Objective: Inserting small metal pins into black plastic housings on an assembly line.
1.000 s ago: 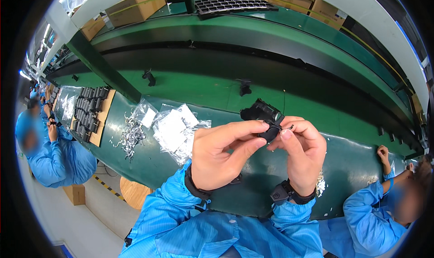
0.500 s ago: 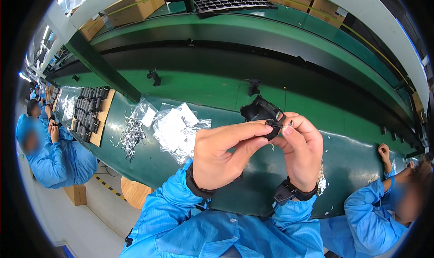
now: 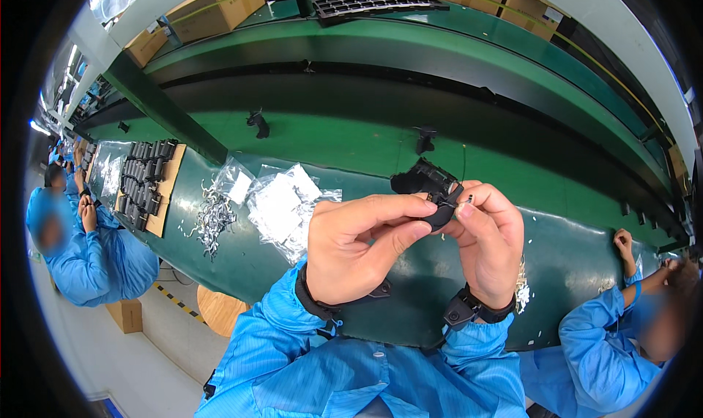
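Observation:
Both hands are raised in front of me around a black plastic housing [image 3: 423, 178], an open-sided shell with a curved end. My left hand [image 3: 359, 243] pinches its near edge between thumb and forefinger. At the housing's right side, my right hand [image 3: 485, 235] is closed with thumb and forefinger together; a small dark tip [image 3: 469, 198] sticks out between them, too small to name. The right hand's other fingers are partly hidden behind the housing. Black bands circle both wrists.
On the green table [image 3: 410, 286], plastic bags with white pieces [image 3: 284, 205] lie beside a heap of small cables [image 3: 214, 220]. Farther left, cardboard holds rows of black parts [image 3: 143, 180]. Black parts [image 3: 425, 139] stand on the green belt [image 3: 337, 136]. People in blue sit on both sides.
The black parts on the belt have shifted slightly right. My left hand has moved a little left and tilted the housing slightly; both hands keep their grip.

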Available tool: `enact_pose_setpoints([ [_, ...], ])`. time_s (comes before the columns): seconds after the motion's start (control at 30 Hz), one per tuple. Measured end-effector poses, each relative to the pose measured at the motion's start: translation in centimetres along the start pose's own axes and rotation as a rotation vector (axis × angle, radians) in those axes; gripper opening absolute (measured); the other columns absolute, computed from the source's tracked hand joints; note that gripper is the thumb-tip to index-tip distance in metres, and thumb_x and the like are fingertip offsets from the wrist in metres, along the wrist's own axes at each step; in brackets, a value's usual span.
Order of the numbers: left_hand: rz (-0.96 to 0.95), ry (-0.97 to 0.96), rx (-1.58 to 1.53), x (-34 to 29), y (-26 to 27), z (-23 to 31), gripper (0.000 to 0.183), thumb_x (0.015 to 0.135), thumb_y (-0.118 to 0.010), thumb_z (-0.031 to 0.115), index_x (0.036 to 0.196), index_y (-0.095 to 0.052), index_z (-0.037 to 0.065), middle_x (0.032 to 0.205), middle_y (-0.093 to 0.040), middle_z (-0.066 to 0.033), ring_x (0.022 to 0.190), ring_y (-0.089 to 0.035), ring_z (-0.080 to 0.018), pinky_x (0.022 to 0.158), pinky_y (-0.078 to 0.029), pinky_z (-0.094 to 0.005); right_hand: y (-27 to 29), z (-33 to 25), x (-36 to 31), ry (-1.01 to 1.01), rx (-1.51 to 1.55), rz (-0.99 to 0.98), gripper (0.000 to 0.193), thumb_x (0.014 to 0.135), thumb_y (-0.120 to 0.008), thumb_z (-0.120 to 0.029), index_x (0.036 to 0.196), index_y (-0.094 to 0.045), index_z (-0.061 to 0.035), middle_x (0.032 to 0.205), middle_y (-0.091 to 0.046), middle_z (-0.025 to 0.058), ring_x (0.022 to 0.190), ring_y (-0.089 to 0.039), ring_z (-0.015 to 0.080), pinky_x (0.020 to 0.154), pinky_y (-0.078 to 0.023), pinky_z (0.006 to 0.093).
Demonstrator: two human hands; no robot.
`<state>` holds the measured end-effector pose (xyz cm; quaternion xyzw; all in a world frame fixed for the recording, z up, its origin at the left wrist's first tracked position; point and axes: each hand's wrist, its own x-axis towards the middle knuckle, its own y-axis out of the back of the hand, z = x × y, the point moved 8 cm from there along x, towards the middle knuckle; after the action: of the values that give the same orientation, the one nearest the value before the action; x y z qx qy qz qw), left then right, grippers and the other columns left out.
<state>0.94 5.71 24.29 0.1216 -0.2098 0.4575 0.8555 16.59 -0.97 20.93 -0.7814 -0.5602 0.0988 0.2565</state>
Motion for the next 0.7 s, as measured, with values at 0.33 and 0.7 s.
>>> enact_pose_setpoints([
  [0.33, 0.018, 0.000, -0.019, 0.0, 0.1, 0.2, 0.025, 0.085, -0.077, -0.007, 0.109, -0.077, 0.001, 0.100, -0.079, -0.0147, 0.085, -0.077, -0.0158, 0.072, -0.059, -0.0235, -0.2, -0.1, 0.0, -0.001, -0.019, -0.013, 0.009, 0.098, -0.064, -0.005, 0.098, -0.062, 0.0040, 0.106, -0.064, 0.0127, 0.091, -0.069, 0.0202, 0.080, -0.061, 0.0344],
  [0.7, -0.005, -0.128, 0.275, 0.2, -0.7, 1.7, 0.028, 0.083, -0.078, -0.011, 0.110, -0.076, -0.004, 0.103, -0.078, -0.0195, 0.086, -0.078, -0.0200, 0.076, -0.062, -0.0275, -0.6, -2.2, -1.5, 0.232, -0.342, 0.076, 0.005, 0.095, -0.067, 0.005, 0.099, -0.064, 0.0059, 0.117, -0.062, 0.0143, 0.099, -0.065, 0.0175, 0.086, -0.058, 0.0305],
])
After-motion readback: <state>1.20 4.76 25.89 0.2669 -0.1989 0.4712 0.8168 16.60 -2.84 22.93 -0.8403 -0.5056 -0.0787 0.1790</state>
